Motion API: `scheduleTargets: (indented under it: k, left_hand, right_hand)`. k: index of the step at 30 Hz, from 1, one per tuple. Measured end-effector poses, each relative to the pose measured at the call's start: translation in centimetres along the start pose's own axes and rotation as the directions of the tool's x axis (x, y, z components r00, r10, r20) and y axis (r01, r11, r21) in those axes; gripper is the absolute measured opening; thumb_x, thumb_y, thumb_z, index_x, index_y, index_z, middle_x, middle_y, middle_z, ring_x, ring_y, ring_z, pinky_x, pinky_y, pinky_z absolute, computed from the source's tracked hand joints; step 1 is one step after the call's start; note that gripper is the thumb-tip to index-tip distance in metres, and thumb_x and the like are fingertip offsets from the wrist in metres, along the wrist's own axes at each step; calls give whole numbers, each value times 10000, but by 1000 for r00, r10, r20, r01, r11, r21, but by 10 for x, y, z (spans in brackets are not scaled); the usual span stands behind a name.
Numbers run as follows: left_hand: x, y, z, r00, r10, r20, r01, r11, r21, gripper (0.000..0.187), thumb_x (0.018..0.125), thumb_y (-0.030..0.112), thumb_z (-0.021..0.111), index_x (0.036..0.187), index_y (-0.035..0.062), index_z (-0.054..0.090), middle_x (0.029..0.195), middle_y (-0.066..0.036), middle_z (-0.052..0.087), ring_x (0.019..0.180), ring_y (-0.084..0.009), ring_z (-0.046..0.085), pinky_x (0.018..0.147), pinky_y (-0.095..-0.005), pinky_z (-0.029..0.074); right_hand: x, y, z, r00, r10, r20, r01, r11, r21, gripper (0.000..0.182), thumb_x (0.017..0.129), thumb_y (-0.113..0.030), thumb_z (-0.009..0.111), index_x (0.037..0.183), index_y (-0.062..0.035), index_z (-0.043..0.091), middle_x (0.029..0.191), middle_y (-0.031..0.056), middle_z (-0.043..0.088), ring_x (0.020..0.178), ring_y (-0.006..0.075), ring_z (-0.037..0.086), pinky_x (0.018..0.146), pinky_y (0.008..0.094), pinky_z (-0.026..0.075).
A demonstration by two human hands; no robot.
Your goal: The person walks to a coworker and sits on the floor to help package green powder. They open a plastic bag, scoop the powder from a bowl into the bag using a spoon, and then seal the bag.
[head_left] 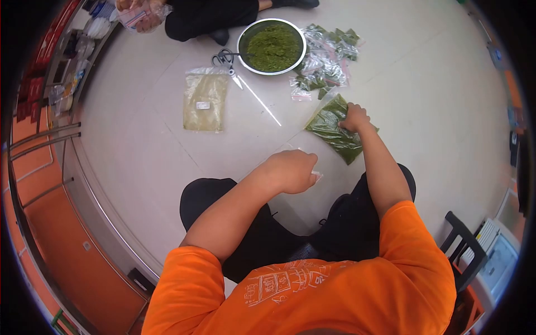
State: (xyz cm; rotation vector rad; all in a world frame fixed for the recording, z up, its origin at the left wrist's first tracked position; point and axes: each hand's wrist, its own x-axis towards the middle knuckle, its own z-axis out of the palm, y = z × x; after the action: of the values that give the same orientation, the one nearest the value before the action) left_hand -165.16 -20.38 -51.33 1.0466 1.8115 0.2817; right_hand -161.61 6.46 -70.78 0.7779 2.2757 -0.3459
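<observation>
My right hand (354, 118) grips the upper right side of a clear plastic bag (334, 129) filled with green paste, which lies on the floor. Closer to my body, my left hand (291, 172) is closed in a fist. From it pokes a thin whitish plastic piece (317, 176), mostly hidden by the fingers. Beyond the hands stands a metal bowl (239, 47) holding chopped green paste (273, 47). Several small zip bags (324, 62) with green contents are heaped to its right.
Scissors (228, 62) lie left of the bowl, near a thin white strip (262, 101). A flat yellowish bag (204, 103) with a label rests further left. Another person's hand (146, 20) holds a clear bag at upper left. A shelf (61, 70) lines the left side.
</observation>
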Motion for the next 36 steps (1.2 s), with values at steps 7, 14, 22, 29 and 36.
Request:
scheduleTargets:
  k: [7,14,22,29,36]
  left_hand:
    - [5,-14,-7,990,-110,-84,111,994,11,359,942,325,558,1090,1,606,1018,-208,677,973,-382,654,844,-481,519]
    - [4,-15,-6,991,-108,-82,108,994,-14,381,946,340,549,1106,-4,587,1002,-228,665,968,-401,645,847,-493,509]
    - [7,-13,-4,988,-107,-112,104,994,-26,361,926,318,562,1089,-2,599,983,-230,673,941,-408,651,834,-497,513]
    - [11,-13,-4,994,-81,-76,78,996,-46,349,904,312,574,1077,13,623,999,-230,672,963,-406,648,843,-497,510]
    - [23,-16,-3,993,-118,-12,118,992,40,360,922,320,560,1085,9,638,1044,-210,681,1007,-374,658,858,-476,518]
  right_hand:
    - [-6,-23,11,982,-183,38,185,982,-38,525,805,-387,742,1264,-166,614,1305,78,603,1247,323,539,1004,528,452]
    - [4,-23,19,968,-248,38,249,968,-17,354,829,-348,720,1126,-162,664,1202,63,652,1162,306,598,972,520,462]
    - [20,-12,35,932,-344,-114,349,937,30,292,808,-289,707,1025,-94,698,1011,127,698,970,335,656,839,443,528]
    - [-1,-15,19,987,-138,87,158,941,-299,886,636,-548,849,1325,-93,528,1440,127,470,1337,329,445,1106,577,327]
    - [-8,5,24,807,-515,289,543,839,-20,696,711,-524,807,1166,-20,652,1129,229,668,1091,374,627,968,454,470]
